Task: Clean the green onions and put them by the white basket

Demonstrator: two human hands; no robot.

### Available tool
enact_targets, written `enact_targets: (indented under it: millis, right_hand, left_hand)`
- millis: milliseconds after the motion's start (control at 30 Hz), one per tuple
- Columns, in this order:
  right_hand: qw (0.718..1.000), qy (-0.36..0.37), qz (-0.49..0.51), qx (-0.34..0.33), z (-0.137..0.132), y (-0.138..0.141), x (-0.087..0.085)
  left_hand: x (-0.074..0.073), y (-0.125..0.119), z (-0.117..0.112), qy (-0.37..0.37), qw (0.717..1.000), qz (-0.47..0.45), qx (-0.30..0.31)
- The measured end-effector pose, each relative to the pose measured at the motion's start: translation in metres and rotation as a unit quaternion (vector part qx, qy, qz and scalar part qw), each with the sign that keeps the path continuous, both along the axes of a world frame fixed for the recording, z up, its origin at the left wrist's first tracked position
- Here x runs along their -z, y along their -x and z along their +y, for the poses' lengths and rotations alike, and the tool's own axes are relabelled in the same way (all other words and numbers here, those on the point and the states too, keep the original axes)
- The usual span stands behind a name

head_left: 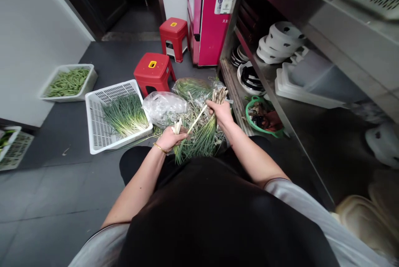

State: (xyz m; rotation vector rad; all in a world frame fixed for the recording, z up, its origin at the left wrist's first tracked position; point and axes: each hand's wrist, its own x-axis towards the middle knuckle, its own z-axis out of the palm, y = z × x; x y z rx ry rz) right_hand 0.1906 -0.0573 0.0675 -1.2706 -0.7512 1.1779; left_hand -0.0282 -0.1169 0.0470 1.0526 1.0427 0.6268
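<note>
My left hand (171,137) is closed round a small bunch of green onions, their clean white ends (177,125) sticking up past the fingers. My right hand (220,111) grips a thicker bunch with brown, dirty root ends (220,94) at the top and green leaves (205,140) hanging toward my lap. A single pale stalk (197,121) stretches between the two hands. Below and behind them lies a pile of stripped skins and leaves (195,111). To the left, a white basket (93,134) holds green onions (126,113) with white ends toward me.
Two red stools (151,72) stand ahead, near a pink fridge (212,22). Clear plastic bags (163,107) lie beside the pile. A basket of green beans (70,82) is at far left. A metal shelf (280,96) with stacked dishes and a green basket (249,119) border my right.
</note>
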Motion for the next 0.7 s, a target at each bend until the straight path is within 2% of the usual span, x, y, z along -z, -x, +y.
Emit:
enact_targets:
  millis: [100, 167, 267, 367, 467, 533, 600, 700]
  right_hand:
    - [0.997, -0.016, 0.021, 0.078, 0.007, -0.022, -0.004]
    - [0.997, -0.019, 0.004, 0.075, 0.005, -0.03, -0.005]
    - [0.998, -0.02, -0.054, -0.003, -0.006, -0.024, -0.005]
    - [0.987, -0.036, -0.12, -0.102, -0.018, -0.005, -0.006]
    - [0.968, -0.036, -0.168, -0.184, -0.026, 0.018, -0.002]
    - [0.955, -0.027, -0.19, -0.228, -0.029, 0.031, 0.004]
    - [0.948, -0.028, -0.209, -0.239, -0.031, 0.037, 0.009]
    - [0.957, -0.01, -0.209, -0.201, -0.029, 0.031, 0.009]
  left_hand:
    - [0.002, 0.002, 0.0, 0.001, 1.0, 0.031, -0.002]
    - [0.004, 0.002, 0.0, 0.002, 0.999, 0.043, -0.008]
    - [0.009, 0.004, 0.0, -0.026, 0.996, 0.081, 0.0]
    - [0.011, 0.004, 0.002, -0.054, 0.991, 0.115, 0.04]
    - [0.011, -0.001, 0.004, -0.035, 0.993, 0.092, 0.065]
    - [0.01, -0.008, 0.005, -0.019, 0.997, 0.058, 0.046]
    - [0.009, -0.012, 0.006, 0.002, 1.0, 0.014, 0.023]
    - [0.01, -0.012, 0.008, 0.045, 0.998, -0.052, 0.015]
